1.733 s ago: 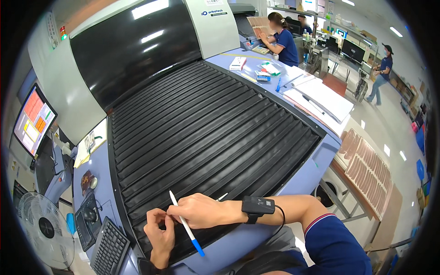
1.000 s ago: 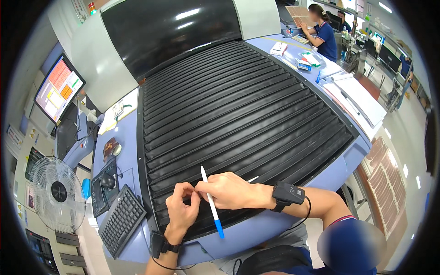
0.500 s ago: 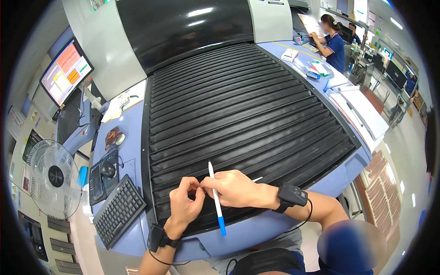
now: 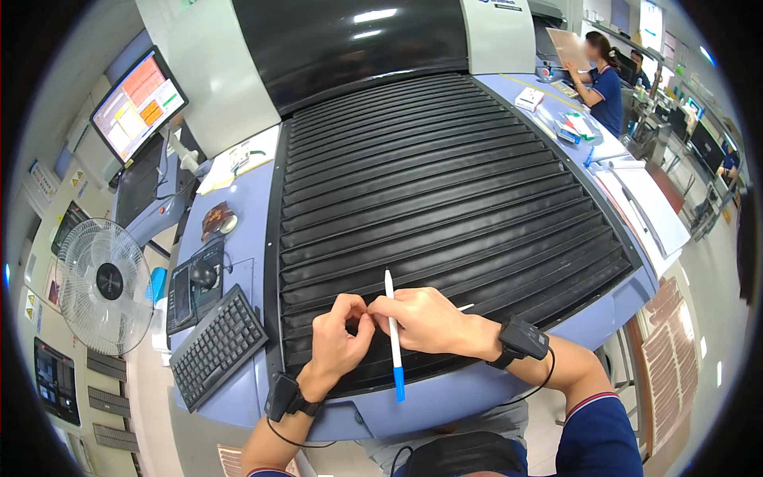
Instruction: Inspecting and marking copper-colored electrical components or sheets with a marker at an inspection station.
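Observation:
My left hand (image 4: 340,340) and my right hand (image 4: 425,322) meet over the near part of a black ribbed bellows cover (image 4: 445,199). Thumb and fingers of both are pinched together, fingertips touching; whatever lies between them is too small to make out. A white marker pen (image 4: 395,350) with a blue end is tucked in my right hand, its narrow tip pointing away from me. Beyond that hand pokes a thin white pointed stick (image 4: 466,307), mostly hidden. Black strap-on devices with cables sit on both wrists.
On the left stand a keyboard (image 4: 218,347), a mouse (image 4: 204,275), a fan (image 4: 107,282) and a monitor (image 4: 139,105). A dark machine hood (image 4: 358,48) rises behind the bellows. Papers (image 4: 648,203) lie along the right ledge. A co-worker (image 4: 606,91) holds a board at the far right.
The whole view has shifted, so the scene sits further right and slightly higher. Both hands keep the same pinch, and the pen stays in my right hand.

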`<state>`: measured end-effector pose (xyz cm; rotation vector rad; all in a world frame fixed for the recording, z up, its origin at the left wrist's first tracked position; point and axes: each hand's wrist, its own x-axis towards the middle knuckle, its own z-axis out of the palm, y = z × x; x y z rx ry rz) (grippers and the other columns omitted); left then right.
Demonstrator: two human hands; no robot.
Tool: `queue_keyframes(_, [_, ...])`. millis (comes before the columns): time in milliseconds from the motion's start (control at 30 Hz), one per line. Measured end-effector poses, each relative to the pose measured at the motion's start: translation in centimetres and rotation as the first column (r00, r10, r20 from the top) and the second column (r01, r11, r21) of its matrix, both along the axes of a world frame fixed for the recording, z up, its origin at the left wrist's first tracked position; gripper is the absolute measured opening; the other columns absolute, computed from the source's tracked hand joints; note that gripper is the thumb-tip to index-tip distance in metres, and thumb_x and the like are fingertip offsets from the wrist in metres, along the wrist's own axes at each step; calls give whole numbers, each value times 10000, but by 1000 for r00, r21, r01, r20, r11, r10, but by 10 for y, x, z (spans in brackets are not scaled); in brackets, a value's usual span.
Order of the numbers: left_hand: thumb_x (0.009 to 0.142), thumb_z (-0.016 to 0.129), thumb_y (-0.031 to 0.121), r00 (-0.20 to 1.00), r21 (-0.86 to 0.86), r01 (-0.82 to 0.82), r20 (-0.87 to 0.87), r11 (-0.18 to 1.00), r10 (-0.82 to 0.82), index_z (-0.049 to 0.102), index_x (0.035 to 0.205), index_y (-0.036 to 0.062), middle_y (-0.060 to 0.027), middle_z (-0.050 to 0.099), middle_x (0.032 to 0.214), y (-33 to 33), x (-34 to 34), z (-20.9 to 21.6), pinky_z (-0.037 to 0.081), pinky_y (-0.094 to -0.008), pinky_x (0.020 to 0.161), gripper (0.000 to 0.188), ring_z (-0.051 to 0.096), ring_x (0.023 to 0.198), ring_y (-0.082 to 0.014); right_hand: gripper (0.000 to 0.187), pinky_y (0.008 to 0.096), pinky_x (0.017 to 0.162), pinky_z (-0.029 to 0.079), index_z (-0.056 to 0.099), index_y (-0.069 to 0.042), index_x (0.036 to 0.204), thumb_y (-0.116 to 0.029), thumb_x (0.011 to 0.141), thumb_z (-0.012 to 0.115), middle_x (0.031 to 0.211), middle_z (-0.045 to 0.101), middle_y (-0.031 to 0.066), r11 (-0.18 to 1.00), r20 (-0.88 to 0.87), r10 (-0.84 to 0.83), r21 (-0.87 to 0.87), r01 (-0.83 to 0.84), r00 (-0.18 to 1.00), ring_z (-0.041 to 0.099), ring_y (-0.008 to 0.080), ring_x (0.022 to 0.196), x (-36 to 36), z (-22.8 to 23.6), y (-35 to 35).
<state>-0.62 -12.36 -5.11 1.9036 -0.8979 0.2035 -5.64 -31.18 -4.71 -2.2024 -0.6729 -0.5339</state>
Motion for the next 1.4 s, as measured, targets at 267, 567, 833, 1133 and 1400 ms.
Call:
queue_keyframes(267, [852,662,-45,1000,-13,-5,4,1000,5,583,965,-3,-102,682,716,1,0,-5,543,-268,585,143,707,645,-164,140,419,552,515,621,-48,921,-45,815,712,688,633,103,1000,34,-16,-1,16,999,647,313,646,1,-2,1])
queue_keyframes(567, [846,683,-37,1000,-31,-14,16,999,15,596,947,7,-91,682,713,3,4,1,537,-264,572,140,695,622,-153,144,470,589,522,592,-53,943,-81,835,682,710,644,151,1000,12,-23,11,23,1000,651,374,679,1,-3,0])
queue_keyframes(833, [846,749,1,943,-115,-245,201,963,264,650,873,15,-71,709,709,30,43,15,568,-250,613,104,728,656,-143,205,393,648,573,676,-31,1055,-34,850,676,787,707,139,978,106,-182,125,168,978,715,325,742,23,14,-21])
queue_keyframes(1133, [887,702,134,882,-2,-461,107,887,458,641,1021,36,-125,734,808,45,61,9,563,-348,688,176,737,753,-288,174,356,766,576,696,3,1063,-28,900,645,872,736,207,916,-3,-356,194,350,934,749,333,876,33,23,-52])
queue_keyframes(1400, [911,662,276,849,406,-523,173,750,498,538,1319,10,-241,663,1179,46,58,0,520,-496,898,503,663,1036,-423,347,396,745,540,638,17,1187,-147,890,714,967,724,229,919,5,-394,18,394,919,727,347,863,41,0,-69])
